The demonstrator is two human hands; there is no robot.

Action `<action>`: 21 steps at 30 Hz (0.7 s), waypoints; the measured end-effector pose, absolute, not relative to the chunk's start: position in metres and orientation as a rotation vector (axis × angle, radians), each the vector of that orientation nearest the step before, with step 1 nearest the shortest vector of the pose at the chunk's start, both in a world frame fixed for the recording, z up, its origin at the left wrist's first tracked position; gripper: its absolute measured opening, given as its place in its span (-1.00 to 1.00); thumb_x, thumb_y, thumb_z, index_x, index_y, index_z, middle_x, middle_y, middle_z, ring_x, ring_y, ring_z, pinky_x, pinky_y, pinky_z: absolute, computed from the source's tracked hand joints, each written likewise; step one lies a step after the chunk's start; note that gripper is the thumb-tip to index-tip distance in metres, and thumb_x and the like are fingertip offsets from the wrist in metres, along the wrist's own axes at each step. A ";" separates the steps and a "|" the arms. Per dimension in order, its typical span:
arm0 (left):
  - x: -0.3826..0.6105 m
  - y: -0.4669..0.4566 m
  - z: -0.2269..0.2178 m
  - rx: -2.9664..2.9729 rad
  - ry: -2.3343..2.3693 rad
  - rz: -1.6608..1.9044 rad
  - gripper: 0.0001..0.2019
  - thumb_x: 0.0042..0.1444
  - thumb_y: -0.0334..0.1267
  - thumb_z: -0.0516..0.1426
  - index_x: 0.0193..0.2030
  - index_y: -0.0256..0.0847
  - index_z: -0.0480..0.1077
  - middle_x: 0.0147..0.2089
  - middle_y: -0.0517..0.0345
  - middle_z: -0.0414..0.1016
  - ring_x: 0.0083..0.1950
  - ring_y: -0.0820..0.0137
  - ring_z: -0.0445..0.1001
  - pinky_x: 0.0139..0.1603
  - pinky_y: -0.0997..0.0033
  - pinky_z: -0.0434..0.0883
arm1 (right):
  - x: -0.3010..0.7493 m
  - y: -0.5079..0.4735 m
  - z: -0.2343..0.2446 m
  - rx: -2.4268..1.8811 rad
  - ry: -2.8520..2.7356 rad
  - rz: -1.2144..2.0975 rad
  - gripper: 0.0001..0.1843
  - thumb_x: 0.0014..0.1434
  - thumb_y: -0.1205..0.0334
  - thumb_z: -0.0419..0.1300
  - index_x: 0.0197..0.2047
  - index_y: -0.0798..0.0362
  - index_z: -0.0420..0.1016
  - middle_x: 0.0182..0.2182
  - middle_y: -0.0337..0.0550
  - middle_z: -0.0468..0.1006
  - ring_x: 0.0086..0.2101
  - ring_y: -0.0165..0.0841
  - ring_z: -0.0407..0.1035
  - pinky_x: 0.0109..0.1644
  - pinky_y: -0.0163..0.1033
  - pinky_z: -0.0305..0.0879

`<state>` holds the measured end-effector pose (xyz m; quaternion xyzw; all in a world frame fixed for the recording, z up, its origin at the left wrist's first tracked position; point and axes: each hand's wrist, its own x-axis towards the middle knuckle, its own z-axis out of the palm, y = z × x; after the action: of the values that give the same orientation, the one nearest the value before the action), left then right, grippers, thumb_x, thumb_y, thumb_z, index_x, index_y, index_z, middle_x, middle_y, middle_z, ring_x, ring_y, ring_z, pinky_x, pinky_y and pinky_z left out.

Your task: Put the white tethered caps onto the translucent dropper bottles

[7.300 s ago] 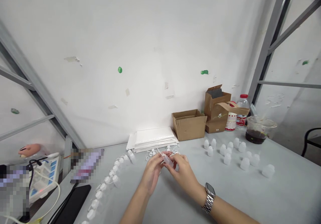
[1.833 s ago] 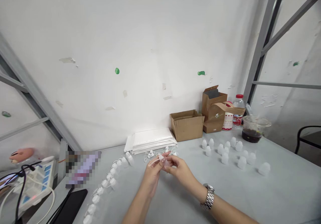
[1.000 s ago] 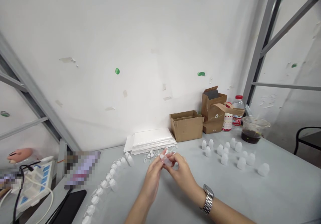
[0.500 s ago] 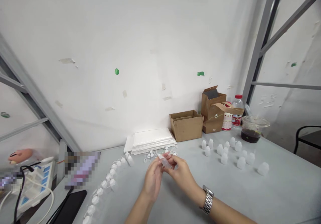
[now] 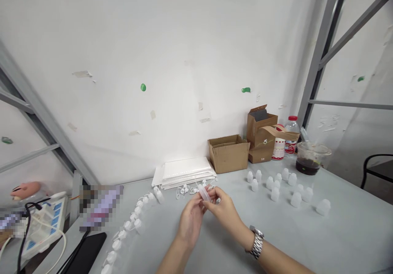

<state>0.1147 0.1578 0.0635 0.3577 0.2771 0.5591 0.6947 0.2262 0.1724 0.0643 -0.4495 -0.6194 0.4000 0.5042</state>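
Both hands meet over the grey table point(image 5: 337, 241), just in front of me. My right hand point(image 5: 225, 210), with a metal watch on its wrist, pinches a small translucent plastic bottle point(image 5: 203, 192) by its lower end. My left hand point(image 5: 190, 220) is curled beside it, fingertips touching the bottle. A thin white strap shows at the bottle's top. Several small white caps with loops point(image 5: 184, 190) lie just beyond the hands.
A curved row of capped white bottles point(image 5: 129, 225) runs left of the hands. Several more bottles point(image 5: 282, 186) stand at the right. A stack of white bags point(image 5: 184, 171), cardboard boxes point(image 5: 229, 152), a drink cup point(image 5: 311, 158) and a water bottle point(image 5: 291, 133) line the wall.
The hands have stayed together over the same spot, turning the small bottle. The bottle now sits a little higher and my left fingers have slipped lower beside it.
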 end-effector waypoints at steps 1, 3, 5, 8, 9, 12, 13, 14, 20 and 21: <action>0.115 0.157 0.065 0.795 0.622 1.258 -0.62 0.02 -0.30 -0.02 -0.01 -0.20 0.39 0.07 0.07 0.42 0.21 0.19 0.19 0.21 0.16 0.02 | 0.226 0.172 0.063 -1.116 -1.521 0.896 -0.92 -0.07 0.29 0.20 -0.48 0.03 0.35 -0.49 -0.26 0.46 -0.43 -0.36 0.27 -0.31 -0.27 0.19; 0.115 0.156 0.068 0.792 0.646 1.290 -0.62 0.03 -0.29 0.01 0.01 -0.19 0.38 0.07 0.06 0.42 0.20 0.20 0.20 0.21 0.16 0.01 | 0.226 0.171 0.060 -1.168 -1.566 0.761 -0.90 -0.05 0.27 0.21 -0.47 0.03 0.33 -0.46 -0.24 0.45 -0.39 -0.34 0.25 -0.26 -0.24 0.17; 0.114 0.156 0.070 0.795 0.667 1.321 -0.65 0.03 -0.29 0.03 -0.01 -0.20 0.39 0.04 0.03 0.44 0.18 0.19 0.23 0.21 0.17 0.02 | 0.226 0.171 0.056 -1.186 -1.610 0.656 -0.89 -0.01 0.26 0.20 -0.46 0.03 0.31 -0.45 -0.24 0.43 -0.36 -0.33 0.24 -0.23 -0.22 0.15; 0.113 0.157 0.070 0.803 0.693 1.343 -0.70 0.04 -0.27 0.06 -0.09 -0.25 0.43 0.00 -0.01 0.47 0.15 0.17 0.27 0.19 0.16 0.06 | 0.226 0.170 0.051 -1.160 -1.696 0.527 -0.91 0.05 0.27 0.15 -0.44 0.02 0.29 -0.45 -0.25 0.41 -0.37 -0.34 0.24 -0.19 -0.20 0.12; 0.113 0.157 0.069 0.806 0.704 1.348 -0.72 0.03 -0.27 0.07 -0.11 -0.25 0.44 -0.01 -0.02 0.47 0.14 0.17 0.28 0.19 0.17 0.07 | 0.226 0.170 0.050 -1.147 -1.723 0.484 -0.91 0.07 0.27 0.13 -0.43 0.02 0.28 -0.45 -0.25 0.40 -0.38 -0.35 0.24 -0.17 -0.19 0.11; 0.113 0.158 0.067 0.807 0.733 1.355 -0.73 0.01 -0.25 0.09 -0.14 -0.26 0.45 -0.01 -0.03 0.47 0.14 0.16 0.28 0.18 0.17 0.08 | 0.226 0.171 0.048 -1.116 -1.774 0.370 -0.93 0.11 0.30 0.08 -0.41 0.01 0.26 -0.45 -0.26 0.40 -0.39 -0.38 0.25 -0.14 -0.16 0.07; 0.113 0.158 0.067 0.807 0.738 1.354 -0.72 0.01 -0.25 0.09 -0.14 -0.25 0.45 0.00 -0.03 0.46 0.14 0.16 0.28 0.18 0.17 0.08 | 0.227 0.171 0.048 -1.109 -1.784 0.339 -0.94 0.12 0.31 0.07 -0.40 0.01 0.26 -0.45 -0.26 0.40 -0.39 -0.38 0.25 -0.13 -0.15 0.06; 0.113 0.158 0.066 0.807 0.739 1.353 -0.72 0.01 -0.25 0.08 -0.13 -0.25 0.45 0.01 -0.02 0.46 0.15 0.16 0.27 0.18 0.17 0.08 | 0.227 0.171 0.048 -1.104 -1.796 0.311 -0.94 0.12 0.32 0.07 -0.39 0.01 0.25 -0.45 -0.26 0.40 -0.39 -0.37 0.26 -0.13 -0.15 0.06; 0.112 0.159 0.063 0.796 0.749 1.369 -0.71 0.01 -0.20 0.10 -0.14 -0.25 0.46 0.02 -0.04 0.46 0.15 0.15 0.27 0.17 0.17 0.09 | 0.228 0.170 0.046 -1.083 -1.850 0.168 -0.92 0.10 0.38 0.05 -0.33 0.01 0.26 -0.41 -0.23 0.42 -0.34 -0.34 0.29 -0.09 -0.12 0.02; 0.112 0.159 0.063 0.795 0.751 1.371 -0.71 0.01 -0.19 0.10 -0.15 -0.25 0.46 0.01 -0.04 0.46 0.14 0.14 0.28 0.17 0.16 0.09 | 0.228 0.170 0.046 -1.083 -1.856 0.149 -0.91 0.09 0.39 0.04 -0.33 0.01 0.26 -0.40 -0.22 0.42 -0.34 -0.34 0.29 -0.08 -0.12 0.02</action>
<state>0.1117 0.1590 0.0628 0.3484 0.3294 0.6011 0.6394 0.2277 0.1698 0.0460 -0.4429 -0.7586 0.0611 0.4739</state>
